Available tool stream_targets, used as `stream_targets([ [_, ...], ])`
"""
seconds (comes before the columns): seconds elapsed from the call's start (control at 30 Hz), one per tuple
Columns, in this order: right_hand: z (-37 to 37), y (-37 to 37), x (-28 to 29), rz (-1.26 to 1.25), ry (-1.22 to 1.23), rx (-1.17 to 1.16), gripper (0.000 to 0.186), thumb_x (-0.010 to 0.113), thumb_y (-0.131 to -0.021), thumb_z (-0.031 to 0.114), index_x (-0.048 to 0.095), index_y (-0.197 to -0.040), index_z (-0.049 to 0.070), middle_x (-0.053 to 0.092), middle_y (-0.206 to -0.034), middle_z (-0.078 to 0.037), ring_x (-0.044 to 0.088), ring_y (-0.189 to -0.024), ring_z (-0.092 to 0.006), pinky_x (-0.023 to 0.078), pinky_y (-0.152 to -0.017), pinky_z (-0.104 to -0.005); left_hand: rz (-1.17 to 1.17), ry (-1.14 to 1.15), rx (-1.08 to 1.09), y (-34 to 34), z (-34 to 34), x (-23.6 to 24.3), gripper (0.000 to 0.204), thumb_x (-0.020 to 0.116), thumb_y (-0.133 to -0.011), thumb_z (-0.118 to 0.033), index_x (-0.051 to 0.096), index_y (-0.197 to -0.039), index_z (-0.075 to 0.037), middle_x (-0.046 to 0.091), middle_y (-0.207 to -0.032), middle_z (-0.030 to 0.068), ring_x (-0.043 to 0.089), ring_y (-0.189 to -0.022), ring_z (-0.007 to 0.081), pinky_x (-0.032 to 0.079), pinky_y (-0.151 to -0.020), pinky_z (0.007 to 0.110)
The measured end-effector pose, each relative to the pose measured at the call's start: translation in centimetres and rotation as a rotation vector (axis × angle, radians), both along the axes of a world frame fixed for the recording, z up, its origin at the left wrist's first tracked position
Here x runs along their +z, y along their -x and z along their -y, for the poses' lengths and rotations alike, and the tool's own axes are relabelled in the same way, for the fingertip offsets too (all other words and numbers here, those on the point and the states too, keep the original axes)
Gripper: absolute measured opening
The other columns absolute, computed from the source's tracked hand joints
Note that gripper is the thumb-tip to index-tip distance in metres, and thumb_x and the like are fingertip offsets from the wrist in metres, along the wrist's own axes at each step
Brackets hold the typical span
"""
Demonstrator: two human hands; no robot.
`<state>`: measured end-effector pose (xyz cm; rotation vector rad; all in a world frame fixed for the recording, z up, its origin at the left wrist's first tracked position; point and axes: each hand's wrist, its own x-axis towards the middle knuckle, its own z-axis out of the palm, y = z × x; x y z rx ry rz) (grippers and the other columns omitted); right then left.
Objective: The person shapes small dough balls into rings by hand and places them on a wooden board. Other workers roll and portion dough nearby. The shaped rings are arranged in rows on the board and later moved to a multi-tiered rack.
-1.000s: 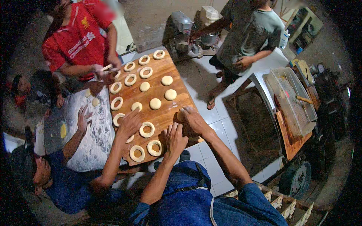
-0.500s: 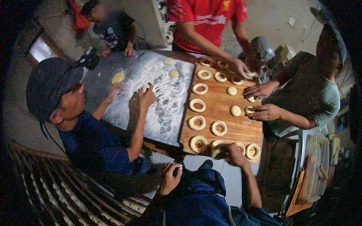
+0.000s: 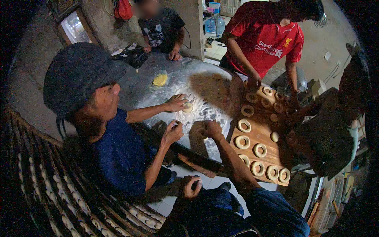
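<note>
My right hand (image 3: 212, 129) reaches over the near right part of the floured metal tabletop (image 3: 158, 65), close to the wooden board (image 3: 252, 134). Its fingers are curled together; what they hold, if anything, is hidden. My left hand (image 3: 192, 186) hangs low in front of my body, below the table edge. Its fingers curl round toward the thumb, and I cannot make out anything held. On the board lie several dough rings (image 3: 242, 142), along with round dough pieces such as the dough ball (image 3: 274, 136).
At my left, a co-worker's hand (image 3: 177, 103) presses a dough round (image 3: 187, 107) on the flour. Yellow dough (image 3: 160, 80) lies farther back. A red-shirted person (image 3: 268, 39) and another person (image 3: 321, 134) stand around the board. Racks of dough pieces (image 3: 55, 189) stand lower left.
My right hand has left a dough ring at the board's near edge and moved left and forward over the floured table. The view has turned left. My left hand stays low and curled.
</note>
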<state>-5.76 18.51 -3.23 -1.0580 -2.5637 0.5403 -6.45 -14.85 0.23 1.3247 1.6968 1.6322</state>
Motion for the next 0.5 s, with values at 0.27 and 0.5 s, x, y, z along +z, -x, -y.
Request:
stream_targets([
  [0.27, 9.7, -3.5, 6.4, -0.972, 1.028, -0.131, 0.033, 0.064, -0.073, -0.015, 0.05, -0.094, 0.007, 0.057, -0.082, -0.005, 0.058, -0.08, -0.0137, 0.053, -0.069, -0.0322, 0.538, 0.031, 0.382, 4.2, -10.4, -7.7, 0.056, 0.066, -0.09, -0.033, 0.046, -0.132, -0.001, 0.049, -0.128, 0.0156, 0.051, -0.112, 0.0241, 0.042, -0.094, 0.038],
  [0.5, 13.8, -7.3, 8.3, -0.869, 0.634, -0.112, 0.044, 0.074, -0.078, -0.001, 0.045, -0.11, 0.006, 0.053, -0.086, -0.001, 0.053, -0.079, -0.009, 0.045, -0.071, -0.0229, 0.399, 0.138, 0.202, 3.6, -11.9, 5.7, 0.034, 0.069, -0.087, -0.026, 0.062, -0.106, 0.002, 0.063, -0.097, 0.0042, 0.056, -0.088, 0.0131, 0.045, -0.08, 0.029],
])
